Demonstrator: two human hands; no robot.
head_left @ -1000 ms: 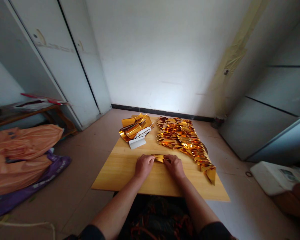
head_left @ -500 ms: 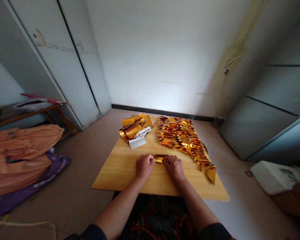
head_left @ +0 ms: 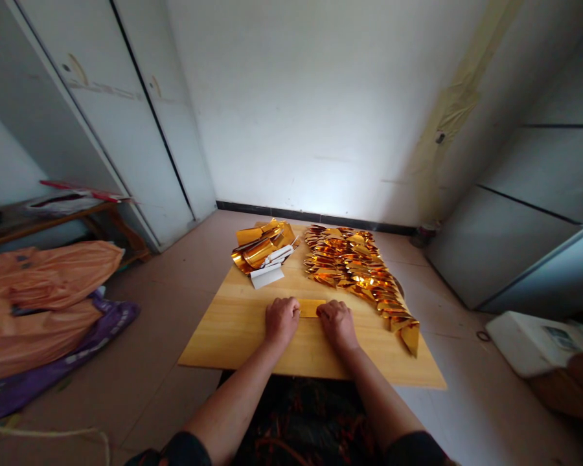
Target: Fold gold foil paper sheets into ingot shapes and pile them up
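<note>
A flat, shiny gold foil-paper strip (head_left: pixel 309 309) is held just above or against the rectangular yellow wooden worktop (head_left: pixel 233 336), its long axis laid left to right, each end pinched in curled fingers: left hand (head_left: pixel 282 319), right hand (head_left: pixel 339 322), neither nearer.

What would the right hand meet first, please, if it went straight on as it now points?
Probably the folded gold pieces ahead of the right hand, though depth is hard to judge.
</note>
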